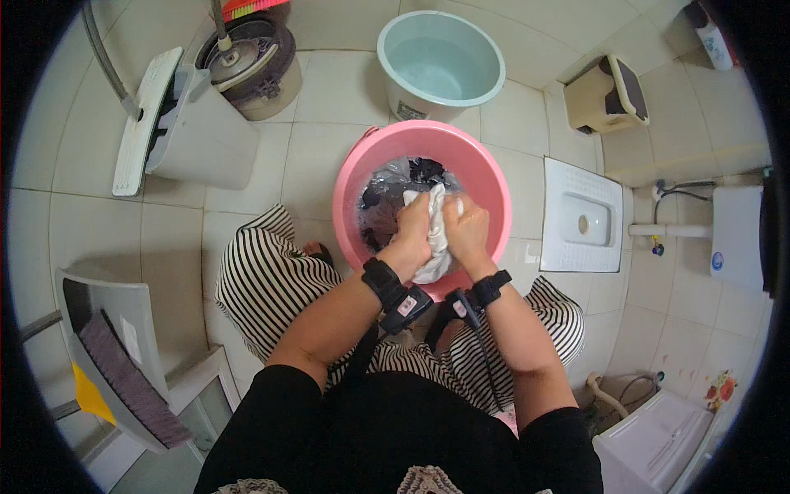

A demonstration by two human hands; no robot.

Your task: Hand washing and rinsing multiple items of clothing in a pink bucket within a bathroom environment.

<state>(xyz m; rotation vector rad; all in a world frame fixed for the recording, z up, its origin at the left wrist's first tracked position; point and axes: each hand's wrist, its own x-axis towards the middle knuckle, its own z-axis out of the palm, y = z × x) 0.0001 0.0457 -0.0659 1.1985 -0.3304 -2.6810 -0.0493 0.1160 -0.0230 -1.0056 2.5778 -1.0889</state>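
Observation:
A bunched white cloth is gripped between my two hands, above the inside of a pink plastic bucket. My left hand has its fingers curled around the cloth's left side. On the other side my right hand clenches it in a fist. One end of the cloth hangs down toward the bucket's near rim. Dark wet fabric lies in water in the bucket, partly hidden by my hands. Black straps with small devices circle both wrists.
Beyond the pink bucket stands a pale blue tub holding water. A spin-mop bucket and a grey flat-mop bucket are at the upper left. A squat toilet is set in the floor at right. A broom and dustpan stand at left.

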